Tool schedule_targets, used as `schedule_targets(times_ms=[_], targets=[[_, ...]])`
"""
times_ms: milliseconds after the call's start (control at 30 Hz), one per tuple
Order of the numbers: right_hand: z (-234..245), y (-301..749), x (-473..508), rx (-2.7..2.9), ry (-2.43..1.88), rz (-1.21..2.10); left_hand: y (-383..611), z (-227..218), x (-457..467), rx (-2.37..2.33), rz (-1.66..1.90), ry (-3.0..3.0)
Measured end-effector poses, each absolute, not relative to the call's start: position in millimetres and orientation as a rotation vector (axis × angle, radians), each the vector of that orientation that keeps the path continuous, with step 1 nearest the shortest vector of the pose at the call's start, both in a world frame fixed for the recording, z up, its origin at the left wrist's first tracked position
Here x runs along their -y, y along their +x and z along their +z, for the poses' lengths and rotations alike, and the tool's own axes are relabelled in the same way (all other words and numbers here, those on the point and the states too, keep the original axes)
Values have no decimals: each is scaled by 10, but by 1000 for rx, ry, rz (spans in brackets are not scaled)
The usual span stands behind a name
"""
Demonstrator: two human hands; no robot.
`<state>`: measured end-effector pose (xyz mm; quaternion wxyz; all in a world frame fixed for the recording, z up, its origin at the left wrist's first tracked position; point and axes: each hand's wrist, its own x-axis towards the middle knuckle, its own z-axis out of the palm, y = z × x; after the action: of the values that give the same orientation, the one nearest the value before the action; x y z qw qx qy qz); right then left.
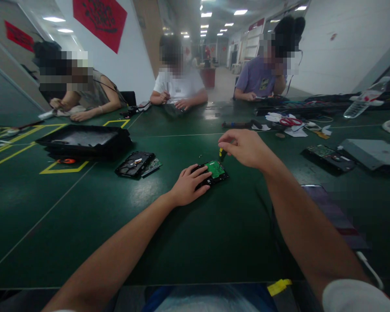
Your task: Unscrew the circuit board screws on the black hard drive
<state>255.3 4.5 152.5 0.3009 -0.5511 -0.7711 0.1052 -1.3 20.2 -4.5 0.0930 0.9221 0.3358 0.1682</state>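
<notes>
A black hard drive (212, 174) with a green circuit board on top lies on the dark green table (117, 225) in front of me. My left hand (189, 185) rests on its near left edge, fingers spread flat, holding it down. My right hand (243, 147) is closed in a pinch around a small screwdriver (221, 154) with a yellow and black handle. The screwdriver stands upright with its tip on the circuit board's far right corner.
A second opened hard drive (135, 164) and a loose board lie to the left, next to a black tray (84, 141). Another drive (330, 157), a grey box (373, 151), scissors (290, 121) and a water bottle (365, 102) lie to the right. Three people sit across the table.
</notes>
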Motion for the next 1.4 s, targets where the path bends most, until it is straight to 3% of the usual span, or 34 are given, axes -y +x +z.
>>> schedule_targets(times_ms=[433, 733, 1400], targets=[[1517, 2572, -46, 2051, -1478, 299, -6, -31, -189, -1010, 486, 2732], [1497, 2578, -103, 2047, -1493, 112, -15, -32, -199, -1001, 479, 2728], [1518, 2567, -59, 2066, -1469, 191, -20, -47, -202, -1001, 479, 2732]])
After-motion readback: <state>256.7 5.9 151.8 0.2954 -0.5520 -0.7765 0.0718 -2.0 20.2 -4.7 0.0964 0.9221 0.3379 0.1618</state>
